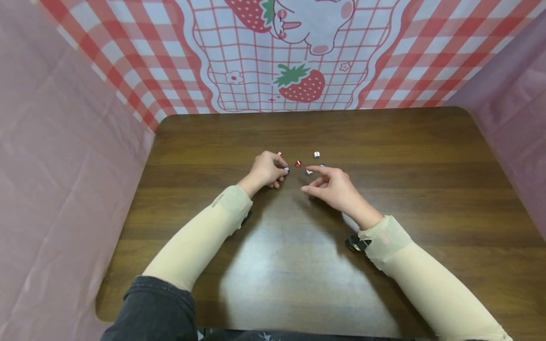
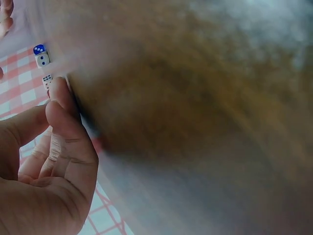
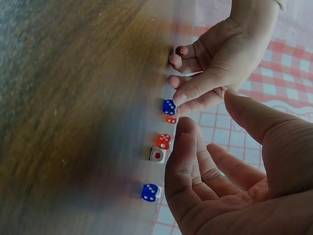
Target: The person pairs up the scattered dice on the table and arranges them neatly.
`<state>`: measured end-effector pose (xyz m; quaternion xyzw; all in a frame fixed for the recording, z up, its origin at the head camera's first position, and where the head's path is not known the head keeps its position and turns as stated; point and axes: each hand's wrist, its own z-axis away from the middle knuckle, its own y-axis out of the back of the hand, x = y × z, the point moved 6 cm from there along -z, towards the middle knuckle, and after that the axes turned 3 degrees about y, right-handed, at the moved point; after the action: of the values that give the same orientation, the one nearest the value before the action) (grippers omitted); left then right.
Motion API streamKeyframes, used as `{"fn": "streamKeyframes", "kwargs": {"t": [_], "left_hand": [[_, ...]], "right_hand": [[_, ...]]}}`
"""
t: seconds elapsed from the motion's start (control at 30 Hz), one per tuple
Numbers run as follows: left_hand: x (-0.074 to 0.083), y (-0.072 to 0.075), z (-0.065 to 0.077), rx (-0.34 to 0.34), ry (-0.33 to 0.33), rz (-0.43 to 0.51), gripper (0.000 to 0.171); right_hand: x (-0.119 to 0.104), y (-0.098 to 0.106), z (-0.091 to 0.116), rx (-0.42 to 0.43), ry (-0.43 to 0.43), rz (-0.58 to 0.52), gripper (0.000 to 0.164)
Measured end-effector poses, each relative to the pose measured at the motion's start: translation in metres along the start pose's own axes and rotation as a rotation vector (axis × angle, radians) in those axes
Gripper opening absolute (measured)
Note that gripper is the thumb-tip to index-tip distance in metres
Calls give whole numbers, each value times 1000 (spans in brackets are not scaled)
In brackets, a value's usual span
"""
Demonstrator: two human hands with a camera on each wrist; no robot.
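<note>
My left hand (image 1: 268, 169) pinches a blue die (image 1: 286, 169) with white pips at the tips of its thumb and index finger, low at the wooden tabletop. In the right wrist view the same blue die (image 3: 169, 106) shows at those fingertips. My right hand (image 1: 334, 188) is held a little to the right, thumb and index finger apart with nothing between them. Its index fingertip overlaps a white die (image 1: 309, 172) in the head view. Another blue die (image 3: 149, 192) lies close by, mostly hidden behind the index finger in the head view.
A red die (image 1: 298, 164) lies between the hands, and a second red die (image 1: 279, 154) sits just behind the left hand. Farther back is another white die (image 1: 316, 155). A checked strawberry cloth (image 1: 170, 52) hangs along the table's (image 1: 405, 142) back edge.
</note>
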<state>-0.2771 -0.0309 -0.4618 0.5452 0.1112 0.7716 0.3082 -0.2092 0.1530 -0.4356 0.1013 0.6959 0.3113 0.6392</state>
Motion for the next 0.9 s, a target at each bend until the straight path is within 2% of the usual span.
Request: {"fn": "streamKeyframes", "kwargs": {"t": [0.33, 0.9], "left_hand": [[1, -4, 10, -36, -21, -69, 13], [-1, -17, 27, -99, -17, -73, 12]], "right_hand": [[0, -3, -1, -19, -11, 5, 58], [2, -8, 0, -21, -21, 20, 55]]}}
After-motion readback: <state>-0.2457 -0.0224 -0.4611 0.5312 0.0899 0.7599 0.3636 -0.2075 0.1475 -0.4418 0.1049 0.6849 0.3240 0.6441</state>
